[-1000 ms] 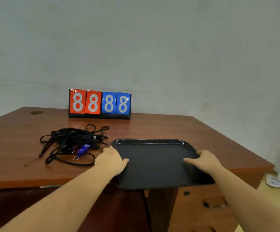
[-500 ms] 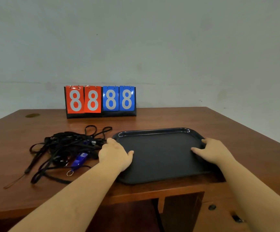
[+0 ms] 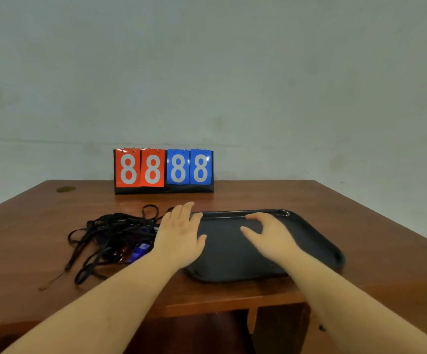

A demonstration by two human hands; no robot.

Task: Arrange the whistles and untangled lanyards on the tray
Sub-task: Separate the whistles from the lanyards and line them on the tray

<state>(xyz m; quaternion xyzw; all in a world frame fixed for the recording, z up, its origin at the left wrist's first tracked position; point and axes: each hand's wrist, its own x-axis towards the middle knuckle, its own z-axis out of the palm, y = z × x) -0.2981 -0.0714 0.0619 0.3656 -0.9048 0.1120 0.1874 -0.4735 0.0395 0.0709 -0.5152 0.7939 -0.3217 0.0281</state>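
A black plastic tray lies flat on the wooden table, nothing on it. Left of it sits a tangled heap of black lanyards with a blue whistle and a reddish one partly buried in it. My left hand hovers over the tray's left rim with fingers straight, holding nothing. Over the tray's middle is my right hand, fingers loosely spread and bent, also holding nothing. Whether either hand touches the tray I cannot tell.
A flip scoreboard showing 88 in red and 88 in blue stands at the back of the table against the wall. The table's front edge runs just below the tray.
The tray has been pushed farther onto the table, away from the front edge. Both hands have left its side rims; the right hand moved left over the tray's middle, the left hand moved forward.
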